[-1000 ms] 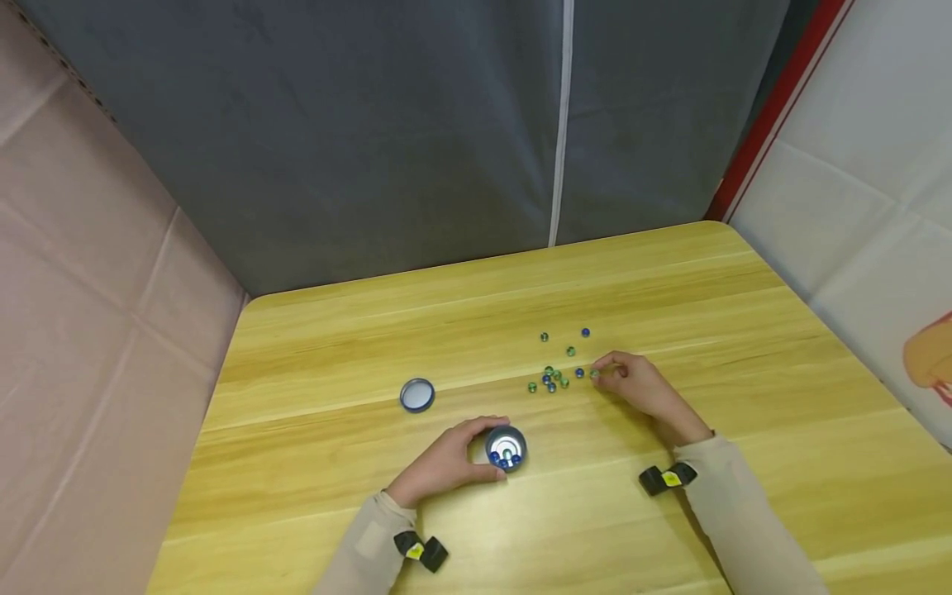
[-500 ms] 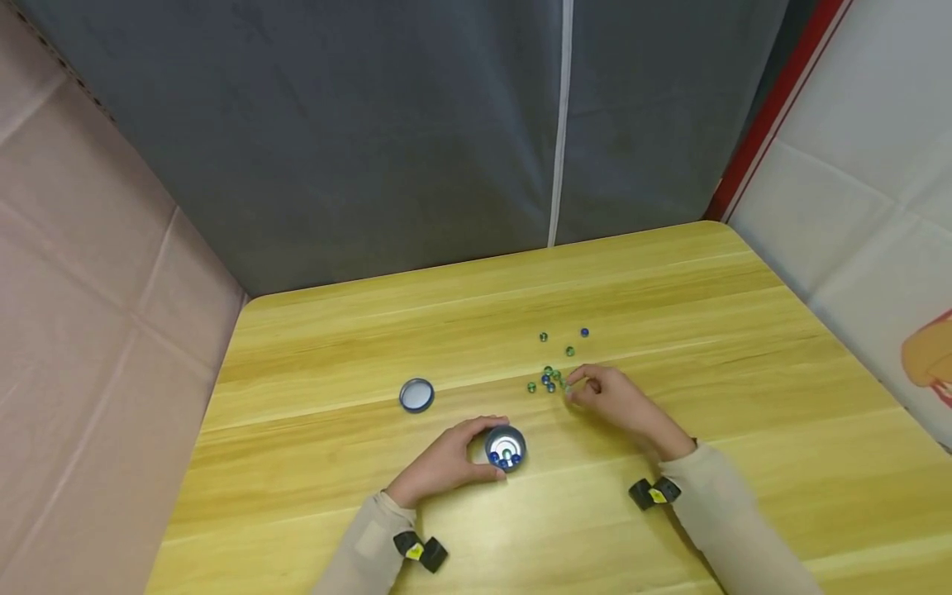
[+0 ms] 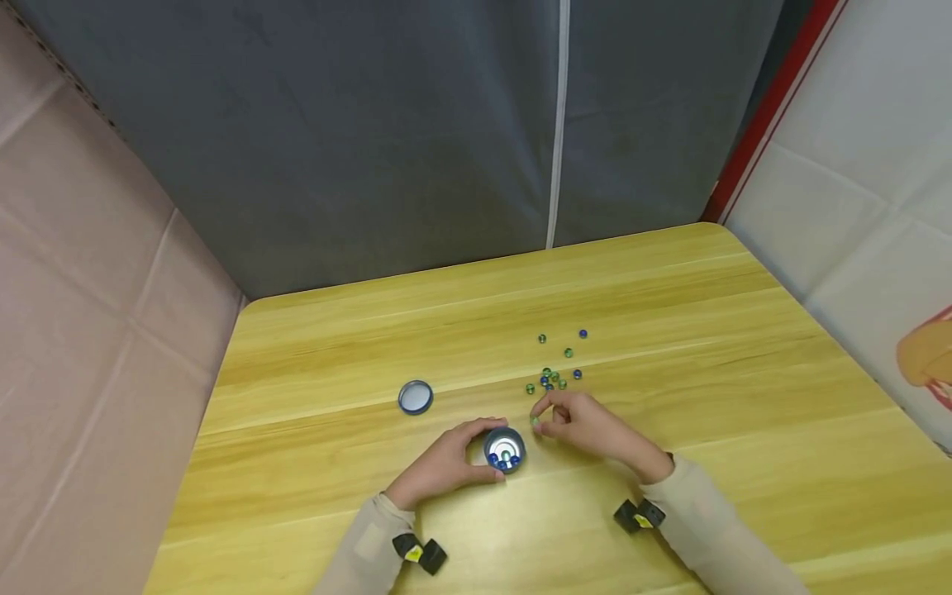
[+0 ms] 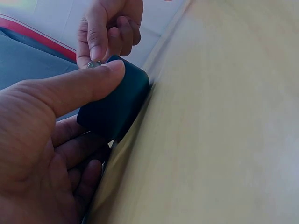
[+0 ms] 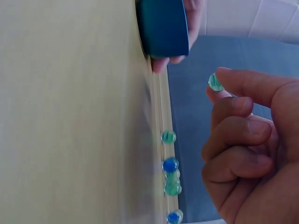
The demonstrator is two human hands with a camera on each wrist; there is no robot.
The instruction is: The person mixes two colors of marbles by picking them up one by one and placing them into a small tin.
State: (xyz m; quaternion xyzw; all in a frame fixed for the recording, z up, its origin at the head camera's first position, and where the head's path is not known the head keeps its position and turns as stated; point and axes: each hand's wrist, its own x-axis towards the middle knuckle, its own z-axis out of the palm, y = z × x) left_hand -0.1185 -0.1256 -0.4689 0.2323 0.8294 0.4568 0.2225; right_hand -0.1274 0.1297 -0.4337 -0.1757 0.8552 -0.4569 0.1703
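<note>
A round blue tin stands on the table with several blue marbles and a green one inside. My left hand grips it from the left, thumb on the near side and fingers on the far side. Just right of the tin, my right hand pinches a green marble between thumb and index finger, the other fingers curled in. In the left wrist view, that marble shows just past the tin's rim. Behind the right hand lies a loose group of green and blue marbles on the tabletop.
The blue-rimmed round lid lies left of the marbles and behind the left hand. A wooden table carries everything. A dark grey curtain hangs behind its far edge, with pale panels at both sides.
My right hand has moved left and nearer from the marble group towards the tin, carrying the green marble. My left hand and the tin have stayed in place.
</note>
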